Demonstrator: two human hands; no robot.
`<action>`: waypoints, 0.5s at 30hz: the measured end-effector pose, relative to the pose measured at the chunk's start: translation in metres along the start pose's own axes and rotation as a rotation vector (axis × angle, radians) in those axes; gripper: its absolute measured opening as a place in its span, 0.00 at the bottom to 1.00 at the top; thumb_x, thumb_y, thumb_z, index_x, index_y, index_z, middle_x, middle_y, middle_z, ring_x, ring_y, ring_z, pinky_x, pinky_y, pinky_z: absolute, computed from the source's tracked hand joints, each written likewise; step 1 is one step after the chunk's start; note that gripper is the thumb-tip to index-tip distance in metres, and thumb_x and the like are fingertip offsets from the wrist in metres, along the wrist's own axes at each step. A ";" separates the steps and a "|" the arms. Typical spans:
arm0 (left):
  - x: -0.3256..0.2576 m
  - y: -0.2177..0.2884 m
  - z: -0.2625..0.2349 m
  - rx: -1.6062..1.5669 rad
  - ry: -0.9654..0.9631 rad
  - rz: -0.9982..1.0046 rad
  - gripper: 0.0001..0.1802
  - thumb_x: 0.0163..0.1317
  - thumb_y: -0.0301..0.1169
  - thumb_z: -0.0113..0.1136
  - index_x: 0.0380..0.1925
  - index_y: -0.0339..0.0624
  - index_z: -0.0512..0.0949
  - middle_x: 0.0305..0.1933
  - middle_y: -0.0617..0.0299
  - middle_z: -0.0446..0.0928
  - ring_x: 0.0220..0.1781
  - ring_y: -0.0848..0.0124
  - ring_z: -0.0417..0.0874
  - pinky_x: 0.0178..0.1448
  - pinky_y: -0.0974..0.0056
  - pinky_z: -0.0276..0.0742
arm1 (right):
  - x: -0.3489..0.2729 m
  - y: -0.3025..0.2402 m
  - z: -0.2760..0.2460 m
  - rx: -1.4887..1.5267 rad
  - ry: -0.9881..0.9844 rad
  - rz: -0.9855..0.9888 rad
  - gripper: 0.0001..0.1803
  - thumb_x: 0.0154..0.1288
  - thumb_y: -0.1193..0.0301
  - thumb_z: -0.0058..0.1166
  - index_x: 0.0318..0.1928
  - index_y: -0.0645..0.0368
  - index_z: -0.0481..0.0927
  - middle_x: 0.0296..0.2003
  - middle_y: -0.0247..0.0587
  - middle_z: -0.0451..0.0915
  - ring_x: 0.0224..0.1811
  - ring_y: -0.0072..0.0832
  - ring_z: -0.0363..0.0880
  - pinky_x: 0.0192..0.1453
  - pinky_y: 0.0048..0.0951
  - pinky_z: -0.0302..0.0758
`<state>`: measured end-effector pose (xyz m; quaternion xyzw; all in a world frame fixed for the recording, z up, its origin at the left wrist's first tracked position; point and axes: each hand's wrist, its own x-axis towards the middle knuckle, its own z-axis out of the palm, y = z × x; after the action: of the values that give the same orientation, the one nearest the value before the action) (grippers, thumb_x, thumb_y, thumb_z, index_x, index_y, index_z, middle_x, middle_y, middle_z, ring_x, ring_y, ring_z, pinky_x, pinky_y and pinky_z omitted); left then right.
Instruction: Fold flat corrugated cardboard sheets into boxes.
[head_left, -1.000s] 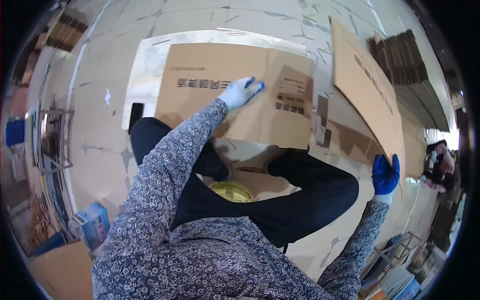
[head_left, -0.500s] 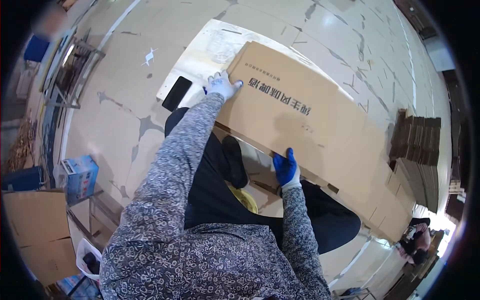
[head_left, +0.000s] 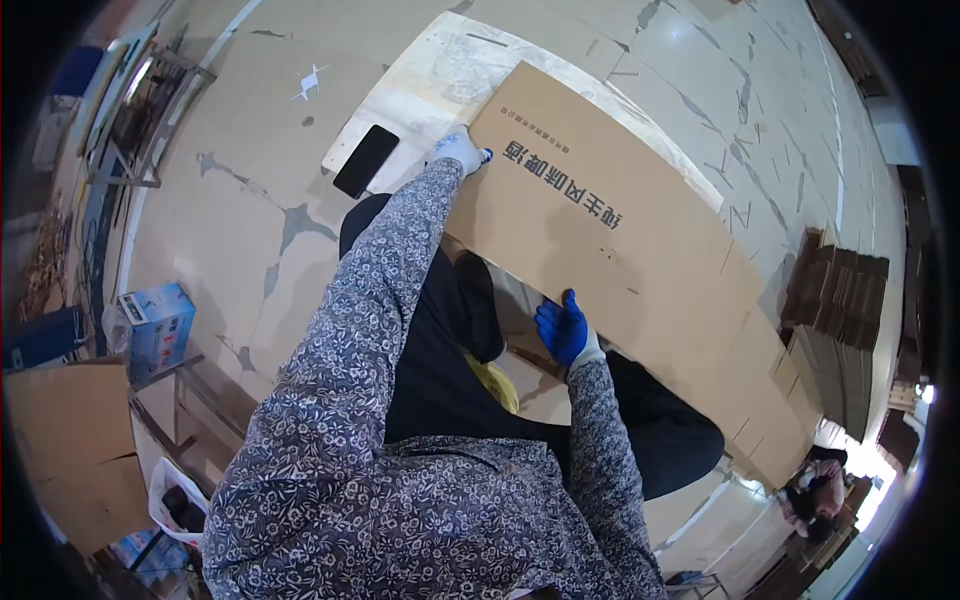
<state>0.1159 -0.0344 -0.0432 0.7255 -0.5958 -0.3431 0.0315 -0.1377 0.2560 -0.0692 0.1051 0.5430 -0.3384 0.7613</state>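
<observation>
Brown cardboard sheet [head_left: 640,260] is hogging most of the view: long, flat, dark printing on top, lying at a slant. Its upper-left part is over the pale surface [head_left: 430,70], and the other end runs down to the right, past the right knee [head_left: 690,440]. Left hand [head_left: 459,150], in a white and blue glove, has the sheet's left end gripped, with a blue tip showing near the edge and most of the fingers hidden. Right hand [head_left: 563,330] is at the near long edge, blue glove palm showing, fingers loosely bent; honestly can't tell if it's gripping or just touching. Black phone [head_left: 366,161] sits on the pale surface, near the left hand. Stack of flattened cartons [head_left: 840,320] off to the right, close to the sheet's far end. Also a yellow thing [head_left: 495,385] between the legs [head_left: 420,385], mostly covered, and a blue box [head_left: 158,335] way over left.
</observation>
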 end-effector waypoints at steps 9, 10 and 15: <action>0.017 -0.005 0.001 0.183 0.003 0.061 0.42 0.57 0.54 0.67 0.65 0.43 0.67 0.69 0.44 0.67 0.69 0.46 0.70 0.66 0.47 0.71 | 0.032 0.010 0.005 0.020 0.062 0.033 0.43 0.63 0.35 0.53 0.59 0.62 0.73 0.46 0.45 0.80 0.42 0.36 0.80 0.44 0.35 0.79; 0.012 -0.007 0.005 0.255 0.119 0.068 0.45 0.56 0.55 0.68 0.68 0.44 0.64 0.74 0.44 0.60 0.73 0.42 0.63 0.67 0.41 0.69 | 0.032 0.013 0.013 0.016 0.072 0.004 0.43 0.63 0.35 0.53 0.59 0.62 0.73 0.46 0.46 0.80 0.42 0.37 0.80 0.44 0.37 0.79; -0.110 0.091 0.065 0.605 -0.048 0.580 0.55 0.51 0.59 0.70 0.75 0.60 0.52 0.80 0.44 0.44 0.77 0.34 0.47 0.66 0.24 0.57 | 0.032 0.016 0.015 0.081 0.107 -0.048 0.39 0.65 0.39 0.54 0.61 0.60 0.72 0.48 0.52 0.79 0.47 0.41 0.80 0.51 0.42 0.78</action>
<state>-0.0013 0.0602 -0.0011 0.4960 -0.8499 -0.1462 -0.1013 -0.1108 0.2472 -0.0953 0.1408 0.5713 -0.3721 0.7179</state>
